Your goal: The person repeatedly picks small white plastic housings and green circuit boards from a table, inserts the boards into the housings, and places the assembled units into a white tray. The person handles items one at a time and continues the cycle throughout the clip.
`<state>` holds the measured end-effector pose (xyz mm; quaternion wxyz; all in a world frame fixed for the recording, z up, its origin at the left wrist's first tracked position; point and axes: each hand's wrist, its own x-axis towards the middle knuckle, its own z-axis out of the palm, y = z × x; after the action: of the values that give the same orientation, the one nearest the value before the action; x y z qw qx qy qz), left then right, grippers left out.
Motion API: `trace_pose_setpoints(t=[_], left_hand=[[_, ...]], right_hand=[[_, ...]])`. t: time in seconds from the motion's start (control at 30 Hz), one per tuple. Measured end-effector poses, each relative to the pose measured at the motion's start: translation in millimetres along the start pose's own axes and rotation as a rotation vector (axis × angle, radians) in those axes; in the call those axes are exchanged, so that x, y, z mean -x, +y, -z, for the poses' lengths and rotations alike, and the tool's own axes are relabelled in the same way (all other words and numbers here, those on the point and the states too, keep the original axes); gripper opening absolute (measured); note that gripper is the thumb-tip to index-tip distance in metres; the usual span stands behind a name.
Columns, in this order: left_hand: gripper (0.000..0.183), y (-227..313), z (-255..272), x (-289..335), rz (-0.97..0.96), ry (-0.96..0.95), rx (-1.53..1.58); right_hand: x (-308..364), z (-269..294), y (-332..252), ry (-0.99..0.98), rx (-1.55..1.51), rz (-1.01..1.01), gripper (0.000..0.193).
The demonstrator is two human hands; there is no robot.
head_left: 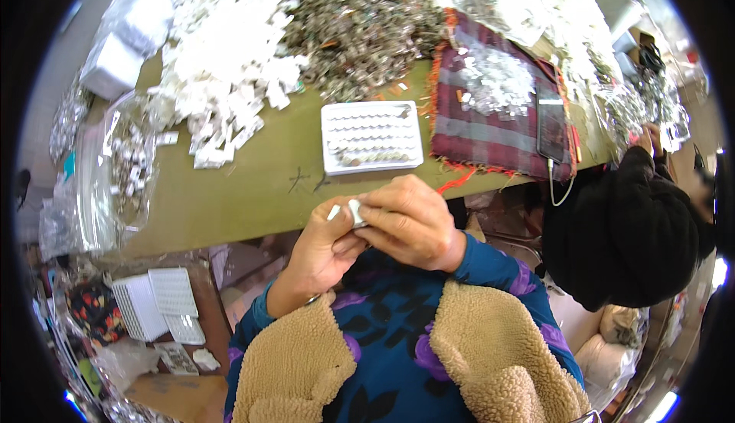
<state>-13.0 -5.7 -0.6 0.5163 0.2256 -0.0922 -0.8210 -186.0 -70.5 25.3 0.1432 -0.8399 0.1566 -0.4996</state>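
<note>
Just past the table's near edge, my two hands meet in front of my chest. My left hand (321,251) is closed, with a small white piece (354,212) between its thumb and fingers. From the other side my right hand (409,220) pinches the same piece, its fingertips hiding part of it. A second bit of white shows at my left thumb; whether it belongs to that piece I cannot tell. Beyond the hands lies a white tray (325,147) with wavy rows, and small greyish parts line its nearest rows.
A heap of white pieces (222,78) and a pile of small grey-brown parts (360,25) cover the far table. Clear bits and a phone (550,128) with a cable lie on a plaid cloth (467,143). At right sits a person in black (635,231); lower left are more white trays (138,308).
</note>
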Motion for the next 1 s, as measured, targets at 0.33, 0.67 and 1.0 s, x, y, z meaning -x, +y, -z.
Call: trace_pose_setpoints(t=[0.33, 0.67, 1.0], left_hand=[[0.018, -9.3, -18.1, -18.2, 0.195, 0.059, 0.073], [0.021, -18.9, -23.1, -43.4, 0.175, -0.031, -0.114], [0.024, -17.9, -17.9, -49.6, 0.195, -0.021, -0.144]], right_hand=[[26.7, 39.9, 16.3, 0.054, 0.025, -0.046, 0.032], [51.1, 117.7, 103.5, 0.136, 0.776, -0.699, 0.013], [55.2, 109.4, 99.1, 0.274, 0.475, -0.716, 0.013]])
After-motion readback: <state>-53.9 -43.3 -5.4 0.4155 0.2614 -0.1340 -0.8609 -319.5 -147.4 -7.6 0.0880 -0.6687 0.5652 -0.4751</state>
